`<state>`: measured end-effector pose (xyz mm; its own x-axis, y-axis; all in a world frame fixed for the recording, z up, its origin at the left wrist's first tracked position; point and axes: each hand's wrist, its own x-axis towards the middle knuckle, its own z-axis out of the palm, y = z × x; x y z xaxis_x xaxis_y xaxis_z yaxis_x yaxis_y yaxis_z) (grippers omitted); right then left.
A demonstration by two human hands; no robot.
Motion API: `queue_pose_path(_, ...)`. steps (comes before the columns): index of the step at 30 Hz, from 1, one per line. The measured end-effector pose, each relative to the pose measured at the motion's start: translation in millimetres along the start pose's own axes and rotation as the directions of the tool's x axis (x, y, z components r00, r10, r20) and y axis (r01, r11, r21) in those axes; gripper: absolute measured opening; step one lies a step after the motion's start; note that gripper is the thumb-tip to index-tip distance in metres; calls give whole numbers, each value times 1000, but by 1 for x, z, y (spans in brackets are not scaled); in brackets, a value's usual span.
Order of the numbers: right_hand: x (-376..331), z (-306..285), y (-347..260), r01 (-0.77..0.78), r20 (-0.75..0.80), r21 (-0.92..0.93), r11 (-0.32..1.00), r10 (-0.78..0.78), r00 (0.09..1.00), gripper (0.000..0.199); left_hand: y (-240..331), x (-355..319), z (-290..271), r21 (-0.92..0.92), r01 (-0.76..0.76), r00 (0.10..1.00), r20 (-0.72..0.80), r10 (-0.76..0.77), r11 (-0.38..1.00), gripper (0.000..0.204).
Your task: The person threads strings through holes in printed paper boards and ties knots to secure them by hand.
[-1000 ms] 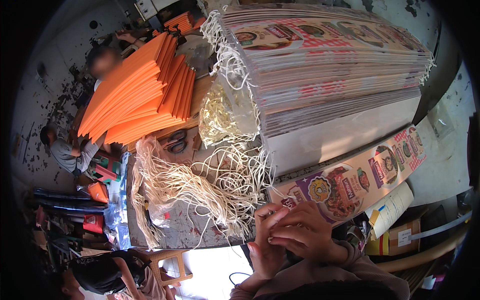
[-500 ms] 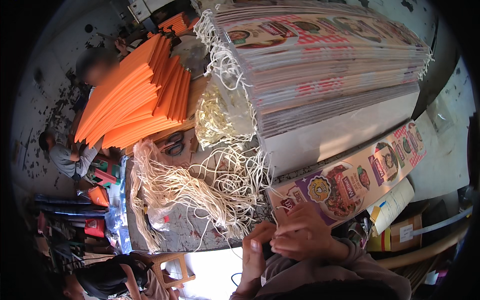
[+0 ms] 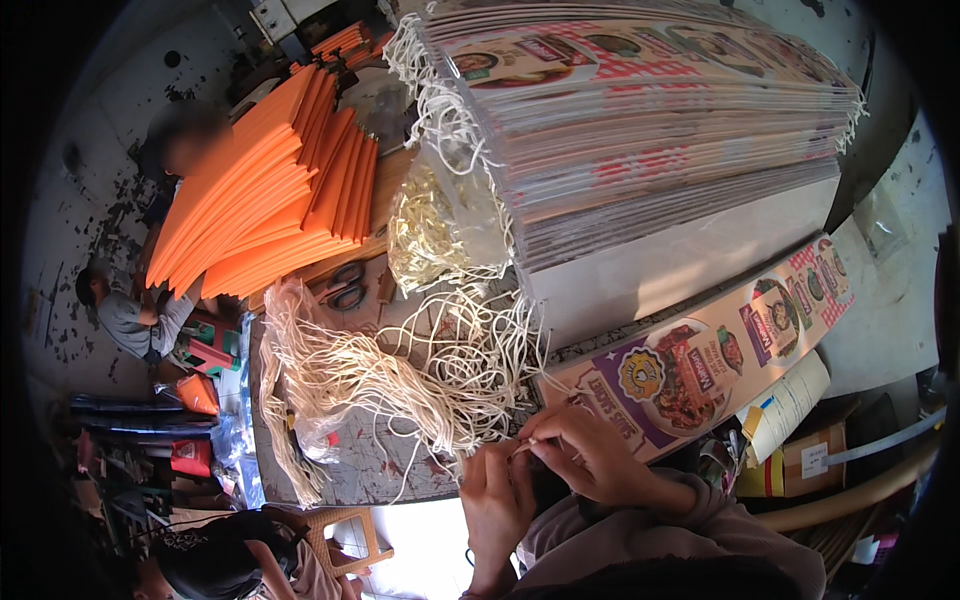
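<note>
My left hand (image 3: 492, 492) and my right hand (image 3: 590, 455) meet at the table's near edge. Both are closed, their fingertips pinching a short bit of pale cord (image 3: 522, 448) between them; most of it is hidden by the fingers. Under and beyond my right hand lies a long printed cardboard sign (image 3: 690, 375) with food pictures. Left of the hands, a large tangle of cream cords (image 3: 410, 395) spreads over the dark, scuffed table (image 3: 370, 470).
A tall stack of printed signs (image 3: 680, 150) with white cords stands behind. Near it are a bag of gold-coloured pieces (image 3: 425, 235), black-handled scissors (image 3: 347, 287) and stacked orange sheets (image 3: 250, 195). Other people sit at left; a stool (image 3: 350, 540) stands below the table.
Both hands have shifted left, off the end of the printed sign, uncovering more of it. The right fingers have drawn to the left hand's fingertips, where the pale cord shows.
</note>
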<state>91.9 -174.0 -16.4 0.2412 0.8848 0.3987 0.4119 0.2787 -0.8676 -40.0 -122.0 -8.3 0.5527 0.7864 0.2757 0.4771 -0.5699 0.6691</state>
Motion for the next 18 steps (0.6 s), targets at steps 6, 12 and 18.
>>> queue_pose_path(6,3,-8,-3,-241,-14,183,953,248,969,10,-11,5,11,36,-297,945,-134,299,954,26)
queue_pose_path(12,4,-11,8,-67,-58,71,995,71,996,13,-11,11,12,-147,-256,965,-103,243,955,22)
queue_pose_path(18,4,-6,-1,-32,-42,-20,999,31,999,18,-18,10,14,-386,-88,995,-81,61,918,15)
